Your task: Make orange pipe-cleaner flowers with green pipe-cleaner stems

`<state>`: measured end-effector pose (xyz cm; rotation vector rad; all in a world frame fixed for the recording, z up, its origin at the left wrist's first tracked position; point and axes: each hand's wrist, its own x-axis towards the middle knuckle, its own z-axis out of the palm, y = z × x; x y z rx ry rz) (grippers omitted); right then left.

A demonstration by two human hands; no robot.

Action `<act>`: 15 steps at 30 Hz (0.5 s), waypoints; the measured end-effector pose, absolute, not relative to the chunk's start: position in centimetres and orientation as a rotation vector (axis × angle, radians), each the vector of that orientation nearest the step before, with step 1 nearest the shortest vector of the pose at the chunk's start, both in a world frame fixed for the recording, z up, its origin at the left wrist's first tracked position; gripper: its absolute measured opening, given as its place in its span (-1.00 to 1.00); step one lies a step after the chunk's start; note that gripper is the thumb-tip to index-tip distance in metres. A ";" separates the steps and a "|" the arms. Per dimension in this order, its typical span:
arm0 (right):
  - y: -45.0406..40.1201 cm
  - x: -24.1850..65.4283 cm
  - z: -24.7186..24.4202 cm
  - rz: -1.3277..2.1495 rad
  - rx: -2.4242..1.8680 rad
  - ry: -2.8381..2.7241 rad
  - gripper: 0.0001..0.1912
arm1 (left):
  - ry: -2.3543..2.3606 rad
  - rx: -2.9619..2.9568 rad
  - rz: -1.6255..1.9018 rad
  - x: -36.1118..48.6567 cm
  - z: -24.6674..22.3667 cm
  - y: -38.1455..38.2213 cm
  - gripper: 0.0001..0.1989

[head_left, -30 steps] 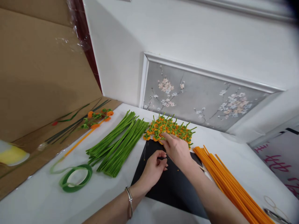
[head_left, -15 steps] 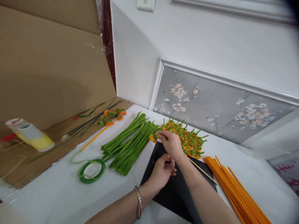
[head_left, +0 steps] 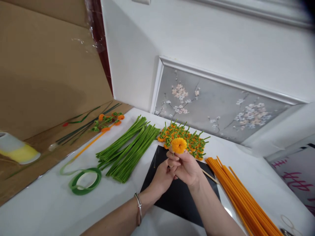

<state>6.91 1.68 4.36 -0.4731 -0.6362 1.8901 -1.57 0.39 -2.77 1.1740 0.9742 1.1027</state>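
Observation:
An orange pipe-cleaner flower (head_left: 178, 145) faces up, pinched in the fingers of my right hand (head_left: 189, 168). Close against it is my left hand (head_left: 162, 176), its fingers curled together; whether they hold anything is hidden. Both hands are above a black mat (head_left: 180, 205). Just behind them lies a cluster of orange flowers with green stems (head_left: 199, 144). To the left are bundles of green pipe cleaners (head_left: 133, 154), and to the right a bundle of orange pipe cleaners (head_left: 242, 196).
A roll of green tape (head_left: 85, 181) lies at the left with its end pulled out. Beyond it are a finished-looking flower spray (head_left: 108, 121) and a yellow-and-white spool (head_left: 18, 149) on cardboard. A thin stick (head_left: 209, 176) crosses the mat's right edge. A framed panel (head_left: 209, 105) stands behind.
My right hand has come back from the flower cluster with one orange flower, turning it upward. It now meets my left hand over the mat. The view has shifted to the right.

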 end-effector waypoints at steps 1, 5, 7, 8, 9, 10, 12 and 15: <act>1.6 6.9 4.4 1.889 -0.472 -0.634 -0.70 | 0.969 1.188 1.107 -1.6 -2.7 0.4 -0.87; 1.5 6.9 3.9 1.867 -0.474 -0.636 -0.70 | 0.958 1.188 1.132 -1.6 -2.3 0.3 -0.87; 1.6 6.9 3.6 1.860 -0.473 -0.641 -0.70 | 0.956 1.184 1.141 -1.6 -2.3 0.3 -0.89; 1.7 6.9 3.5 1.857 -0.472 -0.645 -0.70 | 0.956 1.182 1.146 -1.5 -2.3 0.2 -0.91; 1.8 6.8 3.3 1.853 -0.473 -0.647 -0.70 | 0.954 1.178 1.150 -1.5 -2.3 0.2 -0.92; 1.9 6.8 3.2 1.850 -0.476 -0.648 -0.70 | 0.952 1.174 1.152 -1.5 -2.4 0.1 -0.91; 2.2 6.7 2.9 1.843 -0.495 -0.650 -0.70 | 0.950 1.165 1.150 -1.4 -2.7 0.0 -0.91; 2.8 6.6 2.5 1.828 -0.537 -0.650 -0.70 | 0.947 1.106 1.140 -1.4 -3.0 0.1 -0.94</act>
